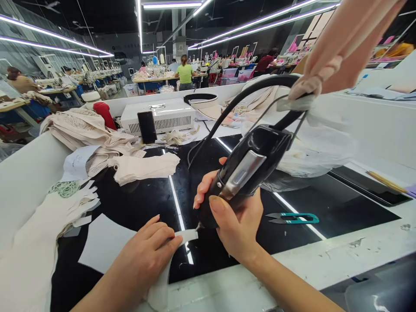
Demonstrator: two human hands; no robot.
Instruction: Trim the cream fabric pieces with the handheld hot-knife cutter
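My right hand (238, 229) is wrapped round a black corded hand tool (250, 158) with a silver lever on its side. The tool tilts down to the left, and its narrow metal tip meets or almost meets the end of a pale fabric strip (191, 235). Fingers of my left hand (146, 251) pinch this strip against the glossy black work surface (156, 199); its tail drops over the front edge. Knotted pink cloth (325, 78) ties up the tool's thick cable (247, 89). To the right lie teal thread snips (294, 218).
Pale fabric pieces (146, 167) and a white pattern sheet (105, 242) lie left. Behind stand a white vented box (159, 115), a phone (147, 127) and a visor (204, 104). A clear plastic bag (312, 151) is at right. Other people sit at distant sewing tables.
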